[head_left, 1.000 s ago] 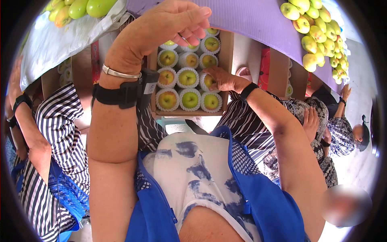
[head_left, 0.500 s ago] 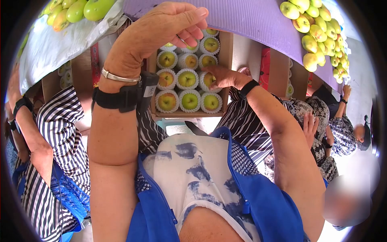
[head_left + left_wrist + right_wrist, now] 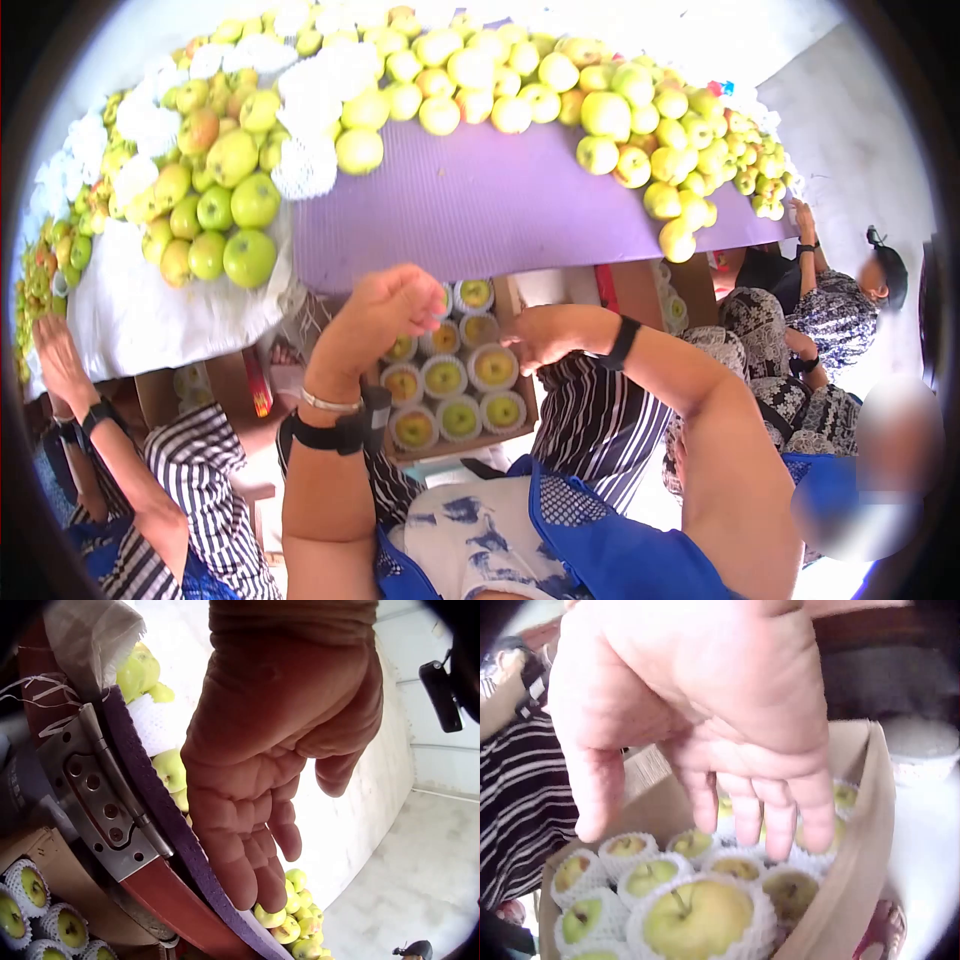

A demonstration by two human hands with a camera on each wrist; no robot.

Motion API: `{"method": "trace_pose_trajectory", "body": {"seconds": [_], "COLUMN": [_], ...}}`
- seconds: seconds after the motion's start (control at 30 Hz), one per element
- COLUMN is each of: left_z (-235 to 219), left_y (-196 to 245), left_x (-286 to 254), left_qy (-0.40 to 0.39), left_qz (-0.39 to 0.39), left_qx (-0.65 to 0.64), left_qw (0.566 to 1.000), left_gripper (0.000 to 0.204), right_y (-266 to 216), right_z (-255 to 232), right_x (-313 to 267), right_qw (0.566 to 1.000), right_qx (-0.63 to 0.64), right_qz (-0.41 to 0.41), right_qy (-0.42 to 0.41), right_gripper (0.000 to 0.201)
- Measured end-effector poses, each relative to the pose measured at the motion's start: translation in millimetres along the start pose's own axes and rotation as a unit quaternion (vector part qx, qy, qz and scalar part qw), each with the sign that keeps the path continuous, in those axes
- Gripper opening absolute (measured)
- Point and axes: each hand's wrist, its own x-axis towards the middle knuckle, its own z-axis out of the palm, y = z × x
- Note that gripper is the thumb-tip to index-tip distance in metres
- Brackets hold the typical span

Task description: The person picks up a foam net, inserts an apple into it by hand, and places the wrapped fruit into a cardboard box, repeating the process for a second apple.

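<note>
A cardboard box below the table edge holds rows of yellow-green apples in white foam nets. My left hand hovers over the box's far left part; in the left wrist view, my left hand is empty, its fingers loosely bent beside the purple mat's edge. My right hand hangs just above the box's right side. The right wrist view shows my right hand with its fingers pointing down, holding nothing, a little above the netted apples.
The table above carries a purple mat with heaps of loose apples left and right, plus spare foam nets. A person in a striped shirt is at the left. Other people in patterned clothes are at the right.
The head view has tilted up and now takes in the tabletop. My right hand has lifted off the apple it touched in the box. My left hand stays raised and empty.
</note>
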Motion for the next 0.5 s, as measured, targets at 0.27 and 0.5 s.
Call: {"method": "trace_pose_trajectory", "body": {"seconds": [0.27,0.5], "left_z": [13.0,5.2], "left_y": [6.9,7.2], "left_x": [8.2,12.2], "left_qy": [0.082,0.217], "left_qz": [0.019,0.044], "left_qx": [-0.065,-0.196], "left_qw": [0.994,0.955], "left_gripper": [0.031,0.025], "right_y": [-40.7,-118.1], "right_z": [-122.5,-236.0], "right_x": [-121.6,-94.5], "right_qw": [0.969,0.860], "right_qx": [0.046,0.163], "right_qz": [-0.111,-0.108], "right_qy": [0.214,0.471], "right_gripper": [0.036,0.030]}}
